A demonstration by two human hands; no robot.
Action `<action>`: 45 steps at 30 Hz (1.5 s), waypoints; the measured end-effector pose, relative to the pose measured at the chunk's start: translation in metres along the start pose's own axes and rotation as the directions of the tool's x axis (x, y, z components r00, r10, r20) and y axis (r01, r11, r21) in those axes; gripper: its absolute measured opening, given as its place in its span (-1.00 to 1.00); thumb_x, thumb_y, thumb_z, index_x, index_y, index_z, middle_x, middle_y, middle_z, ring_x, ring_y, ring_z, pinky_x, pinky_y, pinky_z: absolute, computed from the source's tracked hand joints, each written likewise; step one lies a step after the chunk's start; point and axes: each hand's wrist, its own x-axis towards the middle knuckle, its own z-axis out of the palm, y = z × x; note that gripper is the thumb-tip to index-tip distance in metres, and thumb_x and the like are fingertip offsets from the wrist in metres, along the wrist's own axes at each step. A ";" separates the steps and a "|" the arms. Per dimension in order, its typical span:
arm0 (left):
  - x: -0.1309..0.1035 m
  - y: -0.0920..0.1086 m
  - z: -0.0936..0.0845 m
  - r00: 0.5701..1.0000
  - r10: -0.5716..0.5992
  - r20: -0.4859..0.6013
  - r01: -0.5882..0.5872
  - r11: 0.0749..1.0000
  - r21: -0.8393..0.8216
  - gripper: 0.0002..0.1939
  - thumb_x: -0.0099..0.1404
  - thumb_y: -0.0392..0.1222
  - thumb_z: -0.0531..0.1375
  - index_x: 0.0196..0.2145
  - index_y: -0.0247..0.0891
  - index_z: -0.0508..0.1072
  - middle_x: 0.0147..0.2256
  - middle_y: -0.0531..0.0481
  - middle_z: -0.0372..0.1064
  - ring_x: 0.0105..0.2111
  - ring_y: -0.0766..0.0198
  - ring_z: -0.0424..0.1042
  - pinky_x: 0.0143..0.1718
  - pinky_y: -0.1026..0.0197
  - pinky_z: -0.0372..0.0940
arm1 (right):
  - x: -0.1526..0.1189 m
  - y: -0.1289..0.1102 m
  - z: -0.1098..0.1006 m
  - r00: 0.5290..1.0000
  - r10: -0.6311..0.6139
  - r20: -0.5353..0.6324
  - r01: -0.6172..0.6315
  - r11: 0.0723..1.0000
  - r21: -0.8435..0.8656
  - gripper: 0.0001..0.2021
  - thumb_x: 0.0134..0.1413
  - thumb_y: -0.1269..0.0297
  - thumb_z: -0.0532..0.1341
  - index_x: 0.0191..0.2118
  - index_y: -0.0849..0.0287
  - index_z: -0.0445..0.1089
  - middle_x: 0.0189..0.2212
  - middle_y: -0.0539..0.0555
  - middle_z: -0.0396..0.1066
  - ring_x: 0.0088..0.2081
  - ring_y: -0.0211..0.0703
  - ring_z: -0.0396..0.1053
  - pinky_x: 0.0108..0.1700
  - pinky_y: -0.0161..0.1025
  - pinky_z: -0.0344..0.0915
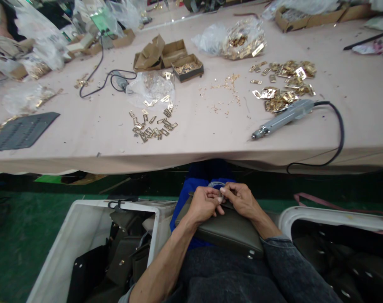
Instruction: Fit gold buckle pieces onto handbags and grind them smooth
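A dark olive leather bag (229, 231) lies across my lap, over blue cloth. My left hand (207, 203) and my right hand (238, 197) meet above its upper edge, fingertips pinched close together. Between and behind the fingers shows a bit of clear plastic (216, 184); the small piece at the fingertips is too tiny to make out. On the table (191, 143) in front, a grey electric screwdriver (282, 120) lies at the right near a pile of gold metal plates (278, 99). More small metal frames (153, 128) are scattered left of centre.
White bins with dark bags stand on both sides, a left bin (63, 235) and a right bin (330, 215). Farther back are a small box of screws (187, 67), loose screws (231, 88), plastic bags and a black cable. A dark grey pad (23, 131) lies far left.
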 end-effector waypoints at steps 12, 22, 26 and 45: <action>0.025 -0.002 0.002 0.992 -0.055 -0.114 0.058 0.998 0.022 -0.85 0.07 -0.51 0.15 -0.41 -0.41 0.49 -0.48 -0.14 0.54 -0.77 0.42 0.23 -0.80 0.40 0.08 | 0.016 0.028 0.002 0.994 0.012 -0.110 0.002 0.993 0.122 -0.55 0.20 -0.08 0.27 -0.52 0.19 0.37 -0.61 -0.03 0.31 -0.55 -0.30 0.15 -0.48 -0.30 0.02; 0.034 -0.003 0.001 0.990 -0.098 -0.096 0.098 0.995 -0.011 -0.86 0.03 -0.52 0.24 -0.42 -0.40 0.46 -0.46 -0.12 0.55 -0.79 0.49 0.18 -0.77 0.41 0.03 | 0.020 0.044 0.004 0.992 0.028 -0.125 -0.012 0.992 0.124 -0.54 0.20 -0.11 0.26 -0.51 0.19 0.37 -0.57 0.02 0.43 -0.54 -0.27 0.22 -0.45 -0.31 0.10; 0.033 -0.002 -0.001 0.989 -0.119 -0.093 0.118 0.993 -0.024 -0.87 0.02 -0.46 0.30 -0.41 -0.39 0.46 -0.43 -0.14 0.57 -0.79 0.47 0.18 -0.80 0.40 -0.05 | 0.021 0.045 0.003 0.995 0.017 -0.102 -0.002 0.990 0.143 -0.56 0.21 -0.09 0.26 -0.49 0.20 0.40 -0.55 0.03 0.45 -0.53 -0.27 0.24 -0.44 -0.31 0.12; 0.029 -0.003 0.002 0.975 -0.175 -0.135 0.158 0.979 -0.128 -0.82 -0.10 -0.45 0.28 -0.43 -0.38 0.47 -0.45 -0.16 0.56 -0.81 0.48 0.09 -0.82 0.35 -0.14 | 0.018 0.035 0.002 0.995 -0.049 -0.085 0.067 0.973 0.221 -0.58 0.21 -0.06 0.27 -0.50 0.18 0.38 -0.54 0.05 0.47 -0.47 -0.21 0.36 -0.38 -0.29 0.21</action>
